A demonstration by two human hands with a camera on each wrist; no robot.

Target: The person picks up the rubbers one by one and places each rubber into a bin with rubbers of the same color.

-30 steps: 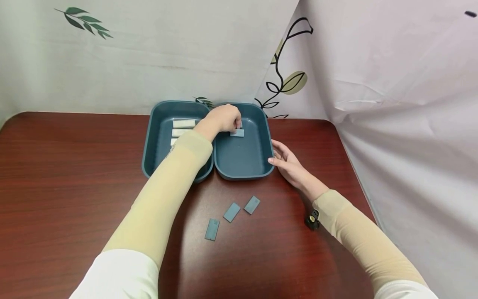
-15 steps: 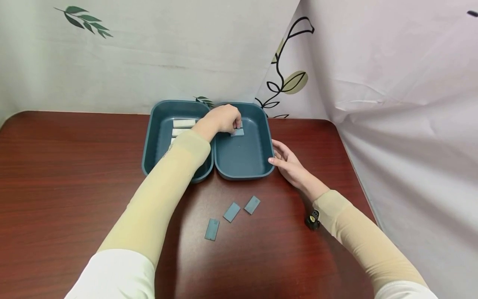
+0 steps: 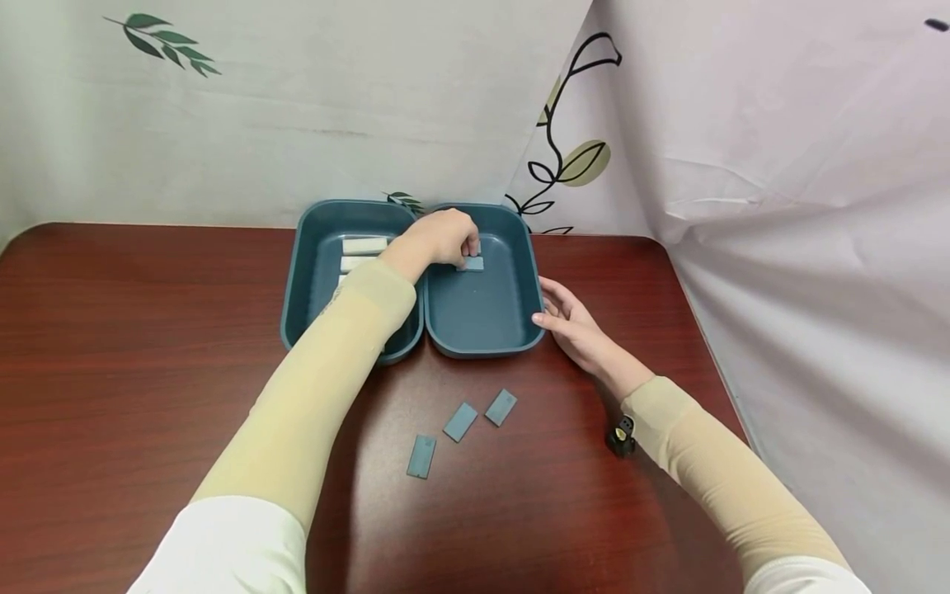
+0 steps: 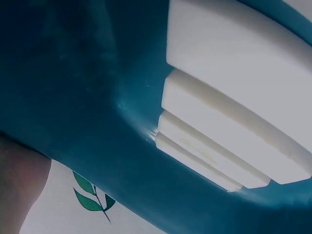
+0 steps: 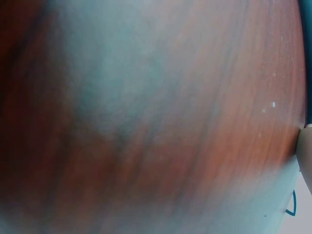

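Observation:
My left hand [image 3: 445,235] reaches into the right-hand blue tray [image 3: 482,318], fingers bent down. It pinches a small blue-grey tile [image 3: 472,264] near the tray's back left; the fingers partly hide it. Behind it shows the edge of another tile [image 3: 478,247], mostly hidden. My right hand [image 3: 575,326] holds the right wall of that tray, with the thumb over the rim and the fingers outside. In the right wrist view only a fingertip [image 5: 305,151] shows, beside the tray wall. Three blue-grey tiles [image 3: 461,421] lie apart on the table in front of the trays.
A second blue tray [image 3: 293,289] stands against the left side of the first. Several white blocks [image 4: 229,122] lie in a row inside it, under my left forearm. The brown table [image 3: 148,371] ends at a white printed cloth [image 3: 297,107] behind and right.
Almost nothing differs. My left fingers stay at the tile in the right tray with barely any shift, and my right hand keeps its place on the tray's wall.

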